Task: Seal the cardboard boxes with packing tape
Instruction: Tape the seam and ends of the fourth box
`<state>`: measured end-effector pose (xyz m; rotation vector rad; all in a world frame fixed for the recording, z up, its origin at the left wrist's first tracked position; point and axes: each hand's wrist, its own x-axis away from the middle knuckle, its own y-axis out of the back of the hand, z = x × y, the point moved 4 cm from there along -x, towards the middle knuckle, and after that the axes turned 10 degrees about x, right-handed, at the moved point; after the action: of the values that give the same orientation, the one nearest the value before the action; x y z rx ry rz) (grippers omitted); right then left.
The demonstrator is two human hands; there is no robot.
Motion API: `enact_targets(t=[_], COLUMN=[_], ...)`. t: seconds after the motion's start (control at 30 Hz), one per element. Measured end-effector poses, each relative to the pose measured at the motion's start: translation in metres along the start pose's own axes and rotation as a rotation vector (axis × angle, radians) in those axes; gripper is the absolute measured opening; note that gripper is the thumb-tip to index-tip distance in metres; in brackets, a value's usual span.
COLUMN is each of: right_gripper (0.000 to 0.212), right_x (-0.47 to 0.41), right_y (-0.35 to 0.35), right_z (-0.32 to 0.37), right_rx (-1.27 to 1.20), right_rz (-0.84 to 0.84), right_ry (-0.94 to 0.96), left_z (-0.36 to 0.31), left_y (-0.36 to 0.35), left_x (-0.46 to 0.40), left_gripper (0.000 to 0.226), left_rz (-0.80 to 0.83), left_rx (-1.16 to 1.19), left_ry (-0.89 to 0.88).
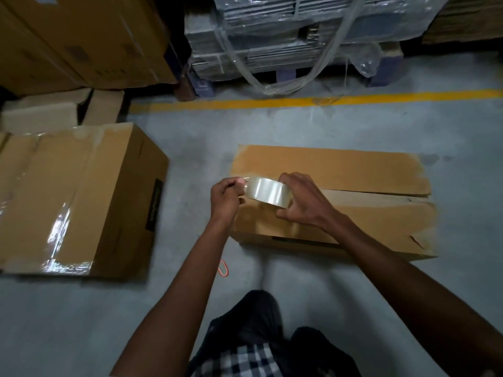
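Head view: at frame centre the right hand (300,198) grips a clear tape roll (268,192) over the left end of an unsealed box (353,170) on the floor (190,137). Left hand (225,198) fingers pinch the tape's free end. At left lies a taped box (68,197).
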<state>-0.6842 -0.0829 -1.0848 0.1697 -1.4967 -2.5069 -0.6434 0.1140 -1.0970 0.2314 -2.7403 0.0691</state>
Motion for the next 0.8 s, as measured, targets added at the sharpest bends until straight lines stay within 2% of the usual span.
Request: enact_targets(t=[0.13, 0.33, 0.5, 0.67, 0.8], right_gripper=[0.051, 0.053, 0.058, 0.044, 0.044], right_x=[-0.017, -0.047, -0.067, -0.067, -0.068], right_y=[-0.005, 0.001, 0.01, 0.013, 0.002], right_z=[0.001, -0.027, -0.043, -0.054, -0.063], right_rx=[-0.131, 0.027, 0.112, 0.147, 0.132], right_rz=[-0.008, 0.038, 0.073, 0.122, 0.258], right_ry=[-0.107, -0.179, -0.21, -0.151, -0.117], left_z=[0.016, 0.01, 0.025, 0.052, 0.066], left_y=[0.016, 0.067, 0.075, 0.063, 0.055], left_x=[-0.037, -0.106, -0.129, -0.134, -0.131], left_gripper=[0.02, 0.031, 0.025, 0.019, 0.013], left_rz=[-0.033, -0.204, -0.16, -0.175, -0.231], left_rx=[0.122, 0.325, 0.289, 0.297, 0.279], left_ry=[0.113, 0.192, 0.29, 0.293, 0.249])
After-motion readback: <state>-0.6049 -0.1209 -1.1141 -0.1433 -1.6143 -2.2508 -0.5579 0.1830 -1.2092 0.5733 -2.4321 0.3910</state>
